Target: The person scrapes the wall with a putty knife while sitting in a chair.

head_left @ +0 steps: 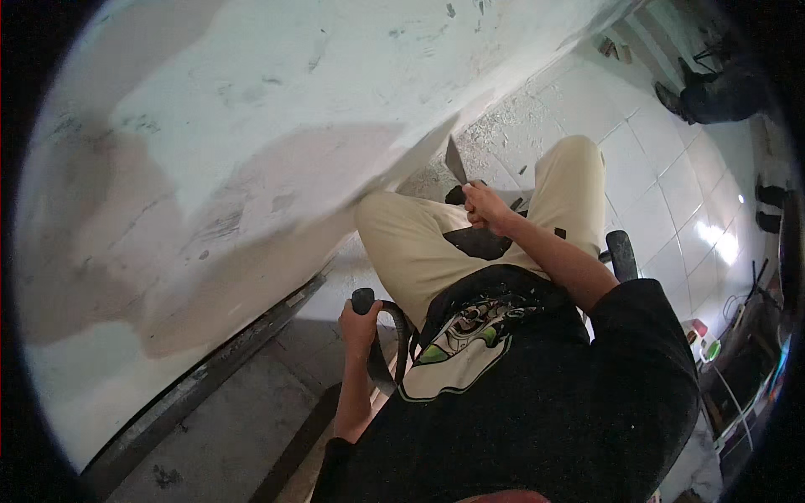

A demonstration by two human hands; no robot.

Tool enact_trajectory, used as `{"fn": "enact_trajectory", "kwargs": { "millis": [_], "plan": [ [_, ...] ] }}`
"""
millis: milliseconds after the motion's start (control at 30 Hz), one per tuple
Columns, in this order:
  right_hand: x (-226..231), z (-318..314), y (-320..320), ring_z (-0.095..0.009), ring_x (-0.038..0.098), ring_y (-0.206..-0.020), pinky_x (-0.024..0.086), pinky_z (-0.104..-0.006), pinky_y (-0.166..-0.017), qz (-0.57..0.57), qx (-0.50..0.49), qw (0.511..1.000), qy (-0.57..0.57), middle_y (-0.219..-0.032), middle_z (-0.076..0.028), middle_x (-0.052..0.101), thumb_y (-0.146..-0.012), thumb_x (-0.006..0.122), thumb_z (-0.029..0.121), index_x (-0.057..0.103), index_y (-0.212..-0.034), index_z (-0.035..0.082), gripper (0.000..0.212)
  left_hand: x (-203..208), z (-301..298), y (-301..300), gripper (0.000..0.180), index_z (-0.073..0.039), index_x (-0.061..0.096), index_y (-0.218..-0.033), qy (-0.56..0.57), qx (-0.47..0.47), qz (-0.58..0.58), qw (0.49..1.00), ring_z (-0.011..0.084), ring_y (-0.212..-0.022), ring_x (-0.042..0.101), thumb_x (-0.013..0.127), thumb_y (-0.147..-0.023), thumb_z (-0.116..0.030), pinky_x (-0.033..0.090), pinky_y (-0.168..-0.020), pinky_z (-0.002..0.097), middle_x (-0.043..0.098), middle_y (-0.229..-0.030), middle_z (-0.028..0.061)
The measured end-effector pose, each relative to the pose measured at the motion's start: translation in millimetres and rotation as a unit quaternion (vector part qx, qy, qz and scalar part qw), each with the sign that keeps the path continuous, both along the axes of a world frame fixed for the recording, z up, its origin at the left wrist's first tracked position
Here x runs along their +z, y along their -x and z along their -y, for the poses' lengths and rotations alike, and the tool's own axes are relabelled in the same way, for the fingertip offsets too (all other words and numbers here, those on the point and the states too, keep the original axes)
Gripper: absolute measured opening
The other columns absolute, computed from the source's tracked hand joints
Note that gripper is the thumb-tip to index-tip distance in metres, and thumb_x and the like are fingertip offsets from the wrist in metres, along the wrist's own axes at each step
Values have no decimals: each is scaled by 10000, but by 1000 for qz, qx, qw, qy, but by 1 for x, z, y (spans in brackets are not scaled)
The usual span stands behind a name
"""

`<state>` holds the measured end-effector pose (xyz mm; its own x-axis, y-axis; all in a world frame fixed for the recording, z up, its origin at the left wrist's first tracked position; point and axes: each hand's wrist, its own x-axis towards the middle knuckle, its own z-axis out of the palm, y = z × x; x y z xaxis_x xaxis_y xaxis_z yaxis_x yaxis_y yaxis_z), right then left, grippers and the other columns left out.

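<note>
My right hand (488, 207) is closed around the handle of a scraper, its flat metal blade (454, 159) tilted up toward the wall (277, 109). The blade tip appears close to the wall's lower part, but I cannot tell whether it touches. Off to the left, my left hand (359, 329) wraps around the rounded end of a black armrest (363, 298). A matching black armrest (620, 254) shows at my right side. My knees in beige trousers (411, 243) are spread, with a dark seat edge (480, 243) between them.
Pale crumbs (511, 126) litter the tiled floor (650, 184) along the wall's foot. A dark ledge (210, 360) runs beside the wall at left. Another person's dark-clothed leg (725, 94) is at upper right. Cables (742, 407) and clutter lie at right.
</note>
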<state>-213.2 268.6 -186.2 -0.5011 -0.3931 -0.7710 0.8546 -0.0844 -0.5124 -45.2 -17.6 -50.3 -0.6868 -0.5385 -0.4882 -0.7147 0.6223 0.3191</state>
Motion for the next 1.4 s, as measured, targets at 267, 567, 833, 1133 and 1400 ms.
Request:
{"fn": "enact_trajectory", "kwargs": {
  "millis": [267, 567, 833, 1133, 1400],
  "plan": [
    [45, 20, 5, -165, 452, -576, 401, -274, -435, 221, -245, 920, 211, -826, -96, 442, -956, 364, 235, 403, -1062, 23, 240, 10, -5, 9, 431, 36, 597, -878, -33, -12, 8, 999, 271, -753, 604, 732, -683, -324, 464, -686, 386, 628, -805, 168],
    [129, 15, 45, -127, 406, -551, 337, -221, -386, 62, -255, 940, 217, -815, -91, 427, -935, 375, 141, 388, -974, 10, 137, 12, -1, 5, 434, 34, 597, -870, -44, -7, -11, 999, 262, -748, 608, 746, -683, -328, 469, -690, 381, 634, -812, 159],
    [101, -14, 87, -70, 259, -382, 251, -187, -310, 285, -261, 804, 451, -579, -1, 331, -963, 283, 133, 345, -751, 45, 238, 10, 3, 0, 448, 30, 602, -865, -61, 6, -24, 998, 285, -762, 621, 752, -677, -348, 475, -700, 389, 636, -801, 168],
    [84, -32, 100, -82, 291, -363, 299, -196, -303, 334, -273, 739, 517, -555, -2, 342, -969, 227, 111, 341, -782, 33, 232, 4, 7, -2, 513, 48, 588, -843, -38, -27, -46, 998, 328, -769, 646, 765, -649, -392, 490, -696, 405, 644, -795, 215],
    [45, -47, 103, -86, 284, -346, 295, -202, -300, 359, -257, 712, 546, -545, 4, 334, -983, 246, 188, 330, -755, 48, 280, 3, 3, 2, 528, 52, 590, -844, -25, -29, -56, 998, 349, -766, 637, 758, -649, -409, 488, -702, 413, 637, -784, 219]
  ]
}}
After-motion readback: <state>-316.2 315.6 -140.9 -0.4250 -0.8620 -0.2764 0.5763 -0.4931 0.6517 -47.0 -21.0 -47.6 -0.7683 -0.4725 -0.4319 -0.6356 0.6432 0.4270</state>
